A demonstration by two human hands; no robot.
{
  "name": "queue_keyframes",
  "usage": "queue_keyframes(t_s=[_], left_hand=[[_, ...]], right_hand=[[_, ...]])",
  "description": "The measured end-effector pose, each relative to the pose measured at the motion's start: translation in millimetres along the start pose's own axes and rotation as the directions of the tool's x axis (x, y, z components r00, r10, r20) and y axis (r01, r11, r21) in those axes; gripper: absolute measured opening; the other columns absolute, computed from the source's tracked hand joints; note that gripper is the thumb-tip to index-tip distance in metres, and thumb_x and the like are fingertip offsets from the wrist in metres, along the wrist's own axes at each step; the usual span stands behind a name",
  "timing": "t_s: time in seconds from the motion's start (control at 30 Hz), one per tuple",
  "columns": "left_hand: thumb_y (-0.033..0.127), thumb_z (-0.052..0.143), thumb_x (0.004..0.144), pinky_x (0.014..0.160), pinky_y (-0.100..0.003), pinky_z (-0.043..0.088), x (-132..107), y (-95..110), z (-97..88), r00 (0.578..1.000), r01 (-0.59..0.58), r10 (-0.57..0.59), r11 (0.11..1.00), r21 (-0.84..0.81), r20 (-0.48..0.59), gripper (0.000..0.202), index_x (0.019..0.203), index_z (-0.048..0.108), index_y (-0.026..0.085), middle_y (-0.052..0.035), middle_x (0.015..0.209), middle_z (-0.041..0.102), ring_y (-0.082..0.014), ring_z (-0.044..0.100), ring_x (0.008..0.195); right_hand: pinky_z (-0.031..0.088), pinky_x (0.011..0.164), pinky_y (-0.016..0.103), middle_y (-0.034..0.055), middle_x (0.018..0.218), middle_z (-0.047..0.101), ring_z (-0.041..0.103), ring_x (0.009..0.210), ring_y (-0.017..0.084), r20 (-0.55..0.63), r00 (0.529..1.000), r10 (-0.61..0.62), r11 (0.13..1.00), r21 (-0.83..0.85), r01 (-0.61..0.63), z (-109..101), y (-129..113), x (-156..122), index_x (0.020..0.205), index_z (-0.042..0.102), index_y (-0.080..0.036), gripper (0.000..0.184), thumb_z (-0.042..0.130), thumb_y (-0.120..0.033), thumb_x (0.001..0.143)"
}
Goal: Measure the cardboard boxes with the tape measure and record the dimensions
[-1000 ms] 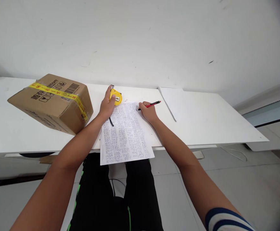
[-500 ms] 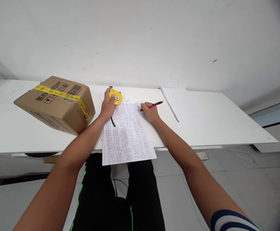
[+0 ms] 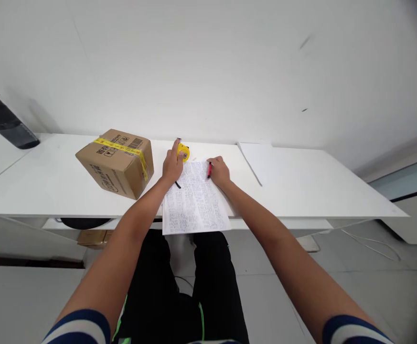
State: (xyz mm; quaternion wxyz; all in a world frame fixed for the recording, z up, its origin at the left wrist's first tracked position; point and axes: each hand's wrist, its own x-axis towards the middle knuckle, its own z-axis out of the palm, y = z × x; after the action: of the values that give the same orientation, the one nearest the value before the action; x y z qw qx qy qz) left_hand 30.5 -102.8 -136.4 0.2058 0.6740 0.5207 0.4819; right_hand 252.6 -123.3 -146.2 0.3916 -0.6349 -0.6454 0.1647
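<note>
My left hand [image 3: 173,165] is closed around a yellow tape measure [image 3: 183,152], above the upper left corner of the written sheet. A black strap hangs below that hand onto the paper. In my right hand [image 3: 219,172] is a red and black pen [image 3: 209,170], now pointing down toward me, beside the sheet's upper right edge. Between my hands lies the paper [image 3: 197,200], filled with rows of handwriting in columns; its lower edge hangs over the table's front edge above my lap. The tip of the pen is too small to place exactly.
A taped cardboard box [image 3: 117,162] stands left of my left hand. Farther left, a dark bottle [image 3: 5,117] is near the wall. Blank white sheets [image 3: 256,160] lie to the right on the white table [image 3: 312,186]. A cable [image 3: 369,243] runs along the floor.
The pen has turned in my right hand, from pointing up and right to pointing downward. My view has shifted left, bringing the bottle into sight. My left hand still holds the tape measure.
</note>
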Motion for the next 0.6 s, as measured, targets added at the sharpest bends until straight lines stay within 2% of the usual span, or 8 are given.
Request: queue_keyframes(t_s=[0.07,0.13,0.23,0.33,0.4,0.43,0.53,0.6], left_hand=[[0.055,0.040,0.108,0.105,-0.049,0.051,-8,14,-1.8,0.999,-0.028,0.024,0.995,0.100,0.046,0.063,0.166,0.041,0.029,-0.0162,0.137,0.062,-0.0342,0.064,0.120],[0.053,0.040,0.108,0.104,-0.047,0.051,-15,31,-3.2,0.998,-0.042,0.037,0.994,0.097,0.053,0.063,0.166,0.042,0.028,-0.0162,0.134,0.063,-0.0334,0.065,0.118],[0.051,0.040,0.109,0.107,-0.044,0.050,-19,64,-7.1,0.997,-0.070,0.069,0.995,-0.070,-0.017,0.061,0.166,0.040,0.028,-0.0160,0.139,0.064,-0.0310,0.064,0.125],[0.049,0.049,0.107,0.108,-0.038,0.050,-14,99,-18.5,0.994,-0.095,0.076,0.953,-0.288,-0.076,0.060,0.163,0.042,0.029,-0.0142,0.147,0.062,-0.0274,0.061,0.133],[0.043,0.052,0.107,0.111,-0.034,0.048,-8,120,-32.9,0.993,-0.095,0.055,0.907,-0.411,-0.109,0.055,0.160,0.045,0.028,-0.0124,0.153,0.058,-0.0240,0.058,0.139],[0.040,0.051,0.108,0.111,-0.032,0.048,-3,129,-42.3,0.993,-0.074,0.023,0.882,-0.466,-0.114,0.051,0.157,0.048,0.027,-0.0118,0.155,0.057,-0.0227,0.056,0.141],[0.045,0.045,0.109,0.105,-0.034,0.053,9,145,-78.1,0.986,0.093,-0.155,0.799,-0.594,-0.054,0.041,0.140,0.060,0.022,-0.0122,0.152,0.060,-0.0232,0.057,0.139],[0.055,0.045,0.107,0.097,-0.036,0.058,14,144,-105.4,0.965,0.180,-0.258,0.789,-0.587,-0.050,0.043,0.128,0.064,0.022,-0.0135,0.139,0.067,-0.0250,0.063,0.130]], right_hand=[[0.046,0.111,0.047,0.0143,0.140,0.060,0.058,0.129,0.031,0.038,0.997,0.071,0.997,0.002,-0.071,-2,-15,-2,0.124,0.070,-0.022,0.039,0.053,-0.019,0.089],[0.044,0.115,0.046,0.0153,0.147,0.057,0.056,0.134,0.030,0.056,0.993,0.101,0.994,0.042,-0.104,-5,-38,-5,0.136,0.063,-0.022,0.044,0.052,-0.025,0.094],[0.056,0.099,0.042,0.0120,0.136,0.068,0.069,0.112,0.023,0.119,0.991,0.055,0.980,0.184,-0.076,-13,-82,-10,0.142,0.056,-0.026,0.046,0.035,-0.047,0.106],[0.061,0.083,0.037,0.0078,0.122,0.074,0.073,0.094,0.020,0.248,0.969,-0.007,0.833,0.537,-0.132,-21,-129,-14,0.131,0.055,-0.029,0.049,0.029,-0.063,0.106],[0.059,0.081,0.032,0.0070,0.121,0.073,0.072,0.091,0.016,0.241,0.970,0.005,0.697,0.695,-0.176,-27,-156,-14,0.124,0.053,-0.028,0.039,0.043,-0.060,0.104],[0.058,0.081,0.030,0.0064,0.121,0.072,0.071,0.090,0.015,0.207,0.978,0.030,0.674,0.718,-0.173,-29,-167,-15,0.123,0.051,-0.028,0.034,0.050,-0.055,0.102],[0.056,0.083,0.029,0.0065,0.123,0.070,0.069,0.093,0.015,0.053,0.998,0.036,0.759,0.648,-0.062,-31,-192,-17,0.125,0.050,-0.026,0.037,0.062,-0.044,0.095],[0.055,0.089,0.032,0.0070,0.122,0.069,0.066,0.101,0.019,-0.061,0.995,-0.078,0.857,0.506,0.098,-25,-205,-22,0.126,0.053,-0.024,0.041,0.066,-0.040,0.090]])
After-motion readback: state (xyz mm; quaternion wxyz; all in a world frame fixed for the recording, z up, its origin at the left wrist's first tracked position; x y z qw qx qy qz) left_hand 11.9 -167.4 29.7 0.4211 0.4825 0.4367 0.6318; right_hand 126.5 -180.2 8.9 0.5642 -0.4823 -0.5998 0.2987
